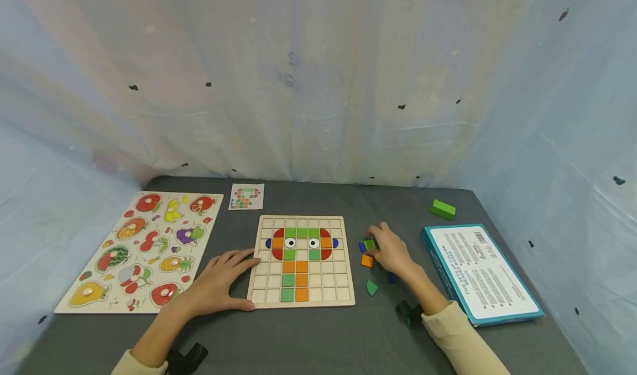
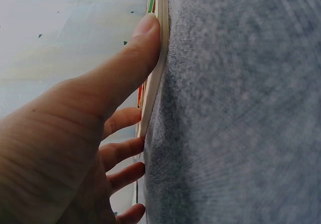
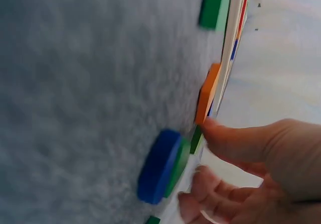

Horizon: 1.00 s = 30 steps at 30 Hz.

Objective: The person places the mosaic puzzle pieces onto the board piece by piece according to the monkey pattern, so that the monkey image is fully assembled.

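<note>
A wooden grid board (image 1: 322, 280) lies flat, with coloured pieces forming a face with two eyes and an orange and green column below. My left hand (image 1: 219, 284) rests against its left edge, fingers spread, with the thumb (image 2: 148, 30) on the near corner. Right of the board, my right hand (image 1: 390, 249) reaches over a green square block (image 1: 369, 244), thumb and fingers around it with a gap showing. Beside that block are a blue piece (image 1: 362, 247) and an orange square block (image 3: 207, 96). Nearer me lie a green quarter-round piece (image 1: 371, 287) and a blue piece (image 3: 159, 166).
A fruit picture board (image 1: 164, 228) lies at the left. Behind the grid board is a small pattern card (image 1: 246, 197). A blue box (image 1: 480, 272) with a white label is at the right, and a long green block (image 1: 442, 209) lies behind it.
</note>
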{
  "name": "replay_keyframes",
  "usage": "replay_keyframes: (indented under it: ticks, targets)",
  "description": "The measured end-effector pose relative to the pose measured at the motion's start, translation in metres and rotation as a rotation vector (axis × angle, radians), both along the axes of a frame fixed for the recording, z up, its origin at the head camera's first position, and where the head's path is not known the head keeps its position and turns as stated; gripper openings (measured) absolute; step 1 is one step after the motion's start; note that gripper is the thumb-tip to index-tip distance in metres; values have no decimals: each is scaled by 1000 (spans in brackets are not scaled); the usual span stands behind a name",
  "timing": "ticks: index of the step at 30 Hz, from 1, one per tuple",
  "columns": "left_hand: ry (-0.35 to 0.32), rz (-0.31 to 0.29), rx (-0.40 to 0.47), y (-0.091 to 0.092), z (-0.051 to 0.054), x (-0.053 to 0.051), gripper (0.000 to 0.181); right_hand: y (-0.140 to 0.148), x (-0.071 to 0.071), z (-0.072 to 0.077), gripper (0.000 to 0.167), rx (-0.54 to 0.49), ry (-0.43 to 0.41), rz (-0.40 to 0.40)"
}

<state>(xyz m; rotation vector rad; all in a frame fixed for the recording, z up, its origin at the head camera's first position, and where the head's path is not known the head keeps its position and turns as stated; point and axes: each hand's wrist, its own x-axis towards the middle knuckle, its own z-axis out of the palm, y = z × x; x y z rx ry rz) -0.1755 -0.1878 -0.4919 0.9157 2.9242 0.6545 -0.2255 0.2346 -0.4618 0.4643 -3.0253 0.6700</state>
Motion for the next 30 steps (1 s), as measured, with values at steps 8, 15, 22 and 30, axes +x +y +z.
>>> replay_keyframes:
  ticks: [8, 15, 22, 30]
  targets:
    - [10, -3, -2, 0, 0, 0, 100, 3, -14, 2, 17, -127, -21, 46]
    - [10, 2, 1, -2, 1, 0, 101, -52, -8, 8, 20, -469, -121, 247]
    - [27, -4, 7, -3, 0, 0, 99, -137, 9, 14, 16, -457, -282, 504]
    - [52, -29, 24, -2, -1, 0, 97, -180, 21, 5, 13, -147, -128, 484]
